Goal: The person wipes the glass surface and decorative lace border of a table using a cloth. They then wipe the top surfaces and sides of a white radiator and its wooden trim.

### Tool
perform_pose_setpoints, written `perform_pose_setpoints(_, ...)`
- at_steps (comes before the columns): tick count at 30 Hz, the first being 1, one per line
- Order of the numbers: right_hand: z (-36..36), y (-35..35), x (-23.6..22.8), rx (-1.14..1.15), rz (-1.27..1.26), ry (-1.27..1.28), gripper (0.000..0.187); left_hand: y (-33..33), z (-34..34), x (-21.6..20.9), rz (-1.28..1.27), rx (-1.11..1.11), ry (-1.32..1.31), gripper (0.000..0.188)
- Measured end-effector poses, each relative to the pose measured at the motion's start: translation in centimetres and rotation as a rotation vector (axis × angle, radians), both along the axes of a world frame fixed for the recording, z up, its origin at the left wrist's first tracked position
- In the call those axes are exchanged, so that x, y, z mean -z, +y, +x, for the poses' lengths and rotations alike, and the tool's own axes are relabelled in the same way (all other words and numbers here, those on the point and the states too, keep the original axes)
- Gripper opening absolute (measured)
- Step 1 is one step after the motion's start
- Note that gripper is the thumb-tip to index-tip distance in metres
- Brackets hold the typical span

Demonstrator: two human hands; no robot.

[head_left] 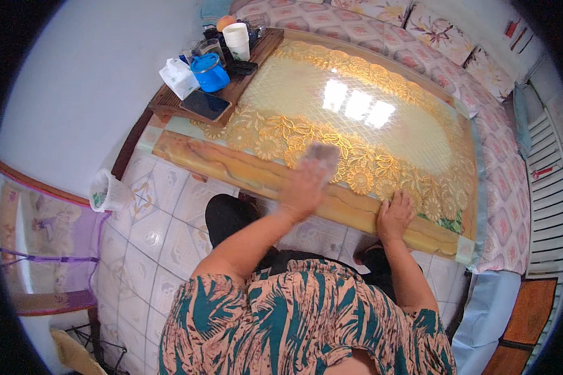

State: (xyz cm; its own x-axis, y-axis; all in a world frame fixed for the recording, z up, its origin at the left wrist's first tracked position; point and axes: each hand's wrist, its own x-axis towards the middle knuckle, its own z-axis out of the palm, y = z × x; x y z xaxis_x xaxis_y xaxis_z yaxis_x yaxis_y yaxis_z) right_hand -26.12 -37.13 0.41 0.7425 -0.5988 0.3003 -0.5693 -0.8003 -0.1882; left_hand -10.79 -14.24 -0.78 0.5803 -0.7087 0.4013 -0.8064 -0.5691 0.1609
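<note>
Under my left hand [303,187] is a greyish cloth [323,156], pressed on the table near its front edge; the hand and cloth are smeared by motion. The table [200,153] has a glossy clear cover, with a gold floral lace pattern [278,134] on its top and a marbled brown front edge. My right hand [395,214] rests over that front edge, farther right, its fingers stretched out on the cover and holding nothing.
A wooden stand [169,103] at the table's far left bears a blue pot [210,73], paper cups [236,39], a tissue pack [180,78] and a phone [204,105]. A patterned sofa [507,206] borders the back and right. A white bin [109,190] stands on the tiled floor.
</note>
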Motion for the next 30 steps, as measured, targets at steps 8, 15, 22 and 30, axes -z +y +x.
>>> perform_pose_setpoints(8, 0.1, 0.0, -1.6, -0.037, -0.004, 0.039, 0.045, 10.0, 9.5, -1.5, 0.035, -0.559, 0.046, 0.058)
perform_pose_setpoints(15, 0.2, 0.0, -1.0, -0.043, -0.013, 0.000, 0.047, -0.5, 0.6, -0.3, -0.035, -0.088, 0.146, 0.050)
perform_pose_setpoints(22, -0.2, -0.5, -1.5, -0.056, -0.001, 0.025, 0.045, -7.9, -4.8, -2.3, -0.266, 0.254, 0.187, 0.042)
perform_pose_setpoints(30, 0.0, -0.1, -1.8, -0.024, 0.012, 0.031, 0.046, 4.5, 12.9, -1.5, -0.158, -0.368, -0.045, 0.038)
